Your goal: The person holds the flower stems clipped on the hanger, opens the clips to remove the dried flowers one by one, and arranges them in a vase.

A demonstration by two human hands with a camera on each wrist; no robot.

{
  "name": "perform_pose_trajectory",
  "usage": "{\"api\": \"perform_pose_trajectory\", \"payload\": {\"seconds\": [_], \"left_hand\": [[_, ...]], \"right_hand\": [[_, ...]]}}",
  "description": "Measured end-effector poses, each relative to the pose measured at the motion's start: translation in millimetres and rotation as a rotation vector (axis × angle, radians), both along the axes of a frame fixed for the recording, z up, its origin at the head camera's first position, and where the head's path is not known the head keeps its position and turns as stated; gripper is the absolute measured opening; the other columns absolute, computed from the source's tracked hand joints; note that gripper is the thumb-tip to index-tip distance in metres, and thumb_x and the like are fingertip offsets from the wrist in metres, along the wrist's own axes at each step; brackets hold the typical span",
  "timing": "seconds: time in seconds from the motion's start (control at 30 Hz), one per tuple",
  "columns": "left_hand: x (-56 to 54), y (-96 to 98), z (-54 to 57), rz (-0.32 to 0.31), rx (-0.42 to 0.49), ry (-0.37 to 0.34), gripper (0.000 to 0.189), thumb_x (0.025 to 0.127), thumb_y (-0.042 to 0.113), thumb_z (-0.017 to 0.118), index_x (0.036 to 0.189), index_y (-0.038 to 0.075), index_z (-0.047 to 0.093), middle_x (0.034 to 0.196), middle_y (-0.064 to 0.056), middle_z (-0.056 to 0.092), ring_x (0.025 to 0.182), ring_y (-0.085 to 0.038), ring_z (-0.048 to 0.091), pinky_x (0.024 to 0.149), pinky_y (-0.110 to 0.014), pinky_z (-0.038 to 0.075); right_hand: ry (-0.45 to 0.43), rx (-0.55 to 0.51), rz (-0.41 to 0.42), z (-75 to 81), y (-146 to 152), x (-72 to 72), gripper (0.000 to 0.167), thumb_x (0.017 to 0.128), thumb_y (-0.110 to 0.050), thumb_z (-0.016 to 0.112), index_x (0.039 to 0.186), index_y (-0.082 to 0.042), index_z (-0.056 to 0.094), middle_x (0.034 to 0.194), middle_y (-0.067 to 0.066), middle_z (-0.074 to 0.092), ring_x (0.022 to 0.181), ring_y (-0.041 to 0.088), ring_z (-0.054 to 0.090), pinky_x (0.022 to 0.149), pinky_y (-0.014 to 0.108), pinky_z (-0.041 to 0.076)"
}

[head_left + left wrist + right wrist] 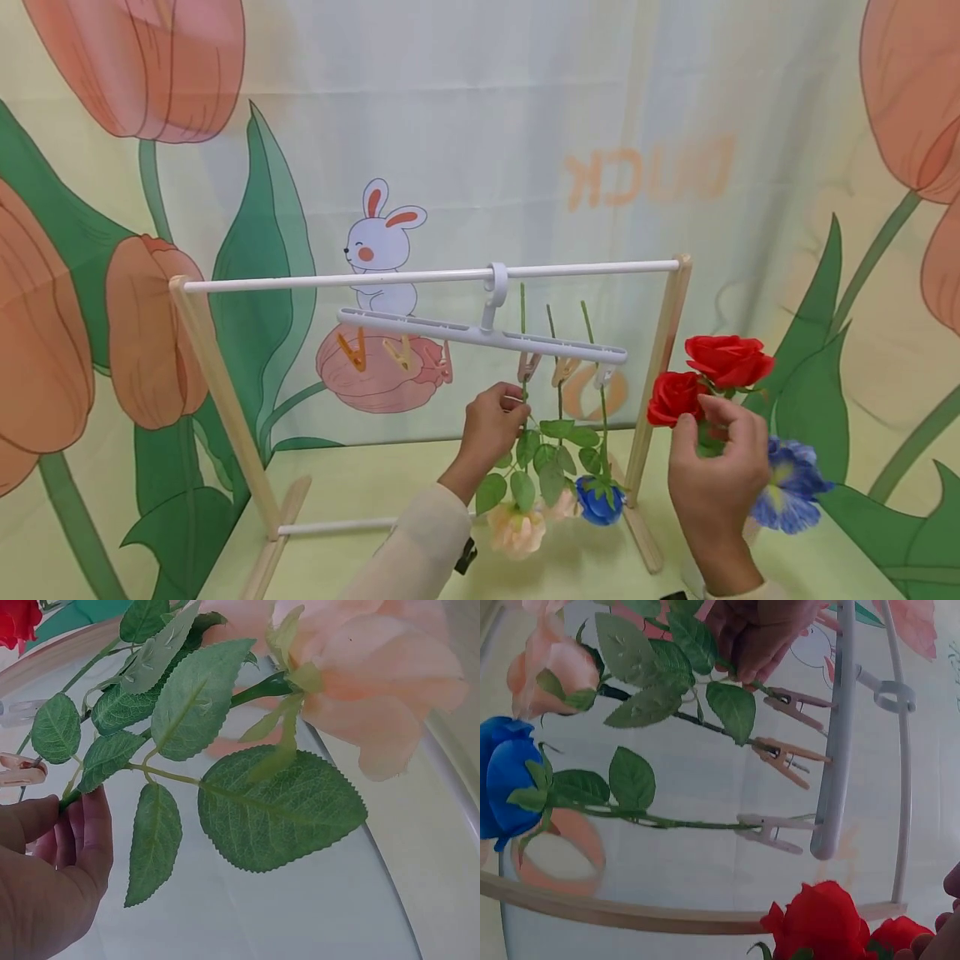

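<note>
My left hand (495,421) pinches the green stem of a peach flower (517,531) just below a pinkish clothespin (528,365). That clothespin grips the stem under a white clip hanger (480,335), so the bloom hangs head down. Beside it, a second peach flower (375,667) and a blue rose (598,500) hang from the tan clothespin (564,369) and the white clothespin (603,375). My right hand (716,483) is at the red roses (727,360), thumb and fingers loosely curved and apart; whether they touch a petal is unclear.
A wooden rack with a white top rod (337,281) carries the tilted hanger. Orange (352,352), yellow (399,353) and pink (446,363) clothespins hang on its left half. A blue-and-yellow flower (793,487) stands behind my right hand. A printed curtain (480,150) forms the backdrop.
</note>
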State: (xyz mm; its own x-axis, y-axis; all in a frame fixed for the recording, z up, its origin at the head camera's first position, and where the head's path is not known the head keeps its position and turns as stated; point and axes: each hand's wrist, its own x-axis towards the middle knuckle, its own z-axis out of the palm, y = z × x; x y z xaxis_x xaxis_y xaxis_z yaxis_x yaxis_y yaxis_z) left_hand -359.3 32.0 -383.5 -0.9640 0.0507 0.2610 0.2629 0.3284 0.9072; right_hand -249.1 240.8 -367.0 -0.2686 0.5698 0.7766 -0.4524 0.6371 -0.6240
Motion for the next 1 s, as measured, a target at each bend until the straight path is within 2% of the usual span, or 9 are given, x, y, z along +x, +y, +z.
{"api": "perform_pose_trajectory", "payload": {"seconds": [0.13, 0.27, 0.4, 0.47, 0.57, 0.67, 0.83, 1.0], "left_hand": [[0.8, -0.4, 1.4, -0.001, 0.001, -0.001, 0.014, 0.093, 0.008, 0.069, 0.106, 0.003, 0.068, 0.093, -0.012, 0.074, 0.071, -0.018, 0.071, 0.063, -0.029, 0.061], [1.6, -0.7, 2.0, -0.002, -0.003, -0.004, 0.013, 0.094, 0.008, 0.069, 0.106, 0.004, 0.068, 0.093, -0.011, 0.074, 0.069, -0.018, 0.071, 0.063, -0.030, 0.061], [2.1, -0.6, 1.6, -0.014, 0.011, -0.014, 0.012, 0.094, 0.009, 0.068, 0.106, 0.005, 0.068, 0.093, -0.011, 0.073, 0.071, -0.017, 0.071, 0.064, -0.030, 0.062], [2.1, -0.6, 1.4, -0.018, 0.017, -0.017, 0.013, 0.094, 0.008, 0.069, 0.106, 0.004, 0.068, 0.093, -0.012, 0.074, 0.071, -0.017, 0.071, 0.064, -0.030, 0.062], [1.9, -0.5, 1.2, -0.014, 0.023, -0.018, 0.015, 0.094, 0.008, 0.069, 0.107, 0.003, 0.068, 0.093, -0.012, 0.074, 0.072, -0.017, 0.071, 0.064, -0.030, 0.062], [1.7, -0.2, 1.2, -0.012, 0.035, -0.022, 0.016, 0.093, 0.007, 0.069, 0.108, 0.002, 0.068, 0.093, -0.013, 0.074, 0.073, -0.017, 0.071, 0.064, -0.030, 0.062], [1.4, 0.9, 1.4, -0.017, 0.058, -0.035, 0.014, 0.094, 0.009, 0.070, 0.106, 0.003, 0.069, 0.093, -0.012, 0.073, 0.073, -0.015, 0.070, 0.065, -0.030, 0.063], [1.5, 1.1, -0.1, -0.013, 0.054, -0.022, 0.016, 0.095, 0.015, 0.070, 0.105, 0.003, 0.070, 0.093, -0.013, 0.075, 0.074, -0.015, 0.071, 0.064, -0.030, 0.063]], "right_hand": [[-0.051, 0.029, 0.072, -0.2, -18.2, -7.1, 0.026, 0.086, 0.003, 0.067, 0.112, 0.005, 0.068, 0.101, 0.019, 0.064, 0.090, -0.004, 0.050, 0.079, 0.013, 0.041], [-0.175, 0.026, 0.147, -2.9, -35.3, -17.5, 0.027, 0.089, -0.001, 0.069, 0.115, 0.002, 0.066, 0.108, 0.016, 0.066, 0.092, 0.005, 0.056, 0.079, 0.007, 0.042], [-0.266, -0.004, 0.213, -4.5, -51.0, -27.7, 0.027, 0.091, -0.006, 0.068, 0.118, -0.001, 0.065, 0.109, 0.013, 0.068, 0.093, 0.020, 0.066, 0.077, 0.003, 0.045], [-0.290, -0.014, 0.246, -3.6, -58.9, -31.5, 0.027, 0.092, -0.008, 0.067, 0.118, -0.002, 0.066, 0.108, 0.014, 0.069, 0.092, 0.026, 0.069, 0.078, 0.009, 0.052], [-0.328, -0.025, 0.292, -2.9, -70.9, -38.3, 0.027, 0.093, -0.010, 0.067, 0.119, -0.003, 0.066, 0.109, 0.014, 0.070, 0.092, 0.029, 0.072, 0.082, 0.029, 0.061], [-0.355, -0.041, 0.341, -2.2, -82.6, -46.5, 0.029, 0.092, -0.011, 0.069, 0.119, -0.003, 0.065, 0.110, 0.014, 0.070, 0.093, 0.028, 0.072, 0.083, 0.045, 0.062], [-0.374, -0.066, 0.392, 2.5, -100.0, -59.4, 0.033, 0.090, -0.013, 0.072, 0.120, -0.001, 0.064, 0.111, 0.017, 0.071, 0.097, 0.032, 0.073, 0.085, 0.048, 0.061], [-0.431, -0.090, 0.382, 7.2, -113.2, -68.9, 0.036, 0.091, -0.016, 0.070, 0.123, -0.002, 0.063, 0.116, 0.017, 0.071, 0.103, 0.033, 0.071, 0.090, 0.049, 0.059]]}}
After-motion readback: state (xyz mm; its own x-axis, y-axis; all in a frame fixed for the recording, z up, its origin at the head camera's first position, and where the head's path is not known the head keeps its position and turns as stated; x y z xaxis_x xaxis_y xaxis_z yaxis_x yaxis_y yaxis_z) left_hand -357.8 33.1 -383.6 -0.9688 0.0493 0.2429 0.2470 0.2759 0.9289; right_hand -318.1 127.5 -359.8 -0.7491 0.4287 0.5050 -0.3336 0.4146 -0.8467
